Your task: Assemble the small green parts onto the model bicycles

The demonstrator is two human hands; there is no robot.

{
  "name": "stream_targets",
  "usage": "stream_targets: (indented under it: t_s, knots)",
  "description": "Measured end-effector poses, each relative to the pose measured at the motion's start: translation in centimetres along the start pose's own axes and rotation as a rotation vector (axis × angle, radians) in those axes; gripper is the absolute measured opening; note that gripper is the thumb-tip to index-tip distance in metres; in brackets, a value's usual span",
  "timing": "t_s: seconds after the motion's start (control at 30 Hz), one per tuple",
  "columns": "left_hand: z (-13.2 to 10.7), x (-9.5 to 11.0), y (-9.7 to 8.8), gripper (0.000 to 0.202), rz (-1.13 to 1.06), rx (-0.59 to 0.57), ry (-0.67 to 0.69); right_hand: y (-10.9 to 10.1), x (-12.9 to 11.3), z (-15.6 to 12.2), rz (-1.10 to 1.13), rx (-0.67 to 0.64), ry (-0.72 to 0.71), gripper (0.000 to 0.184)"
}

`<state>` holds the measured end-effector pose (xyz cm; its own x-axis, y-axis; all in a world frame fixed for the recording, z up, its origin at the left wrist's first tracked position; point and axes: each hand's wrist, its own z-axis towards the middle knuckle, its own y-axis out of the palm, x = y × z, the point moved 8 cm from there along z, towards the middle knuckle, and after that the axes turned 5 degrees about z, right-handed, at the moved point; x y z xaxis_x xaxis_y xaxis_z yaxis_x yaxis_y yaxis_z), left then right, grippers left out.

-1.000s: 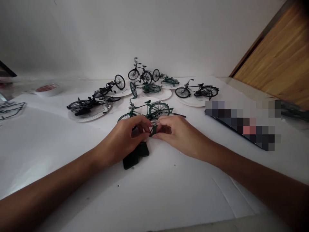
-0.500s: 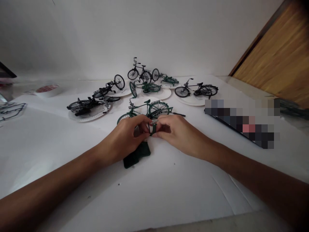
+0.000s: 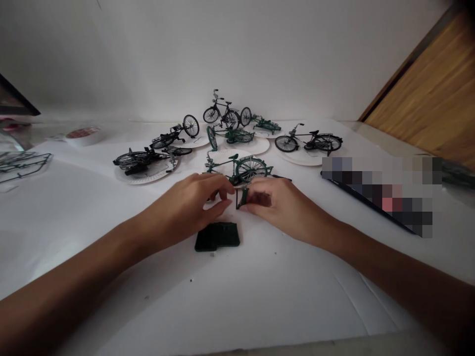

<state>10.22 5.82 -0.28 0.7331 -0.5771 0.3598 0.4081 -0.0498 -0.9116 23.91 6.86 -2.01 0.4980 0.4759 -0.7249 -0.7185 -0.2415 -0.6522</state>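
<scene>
Between the thumb and fingers of my right hand [image 3: 284,200] is a small dark green plastic part [image 3: 243,197] with a thin upright leg. My left hand [image 3: 196,205] is just left of it, thumb and fingertips apart with nothing seen between them. Beyond both hands stands a green model bicycle [image 3: 241,168], its front wheel partly hidden by my left hand. On the white table surface in front of my left hand lies a flat dark green piece [image 3: 218,236] with a notched edge.
Several black and green model bicycles, such as one black bicycle [image 3: 308,141], stand or lie on paper plates [image 3: 163,176] behind. A black-edged tablet-like object [image 3: 374,202], its face pixelated, is at right. Frame sprues [image 3: 27,167] and a white bowl [image 3: 83,137] are at left.
My left fingers have come off the small green part and spread apart; my right hand keeps hold of it. The flat green piece now shows more fully and has turned slightly. The view has shifted.
</scene>
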Motion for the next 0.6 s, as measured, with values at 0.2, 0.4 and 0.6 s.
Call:
stream_targets:
  t_s: [0.2,0.4,0.6]
  knots:
    - [0.1,0.0,0.5,0.024,-0.033,-0.017,0.002,0.2,0.2,0.1,0.044,0.022,0.039,0.010]
    - [0.4,-0.5,0.6,0.015,-0.168,0.024,-0.007,-0.7,0.6,0.2,0.188,0.080,0.075,0.030]
    - [0.6,-0.9,0.4,0.013,-0.146,-0.015,0.023,-5.6,0.0,0.7,-0.080,0.422,-0.110,0.021]
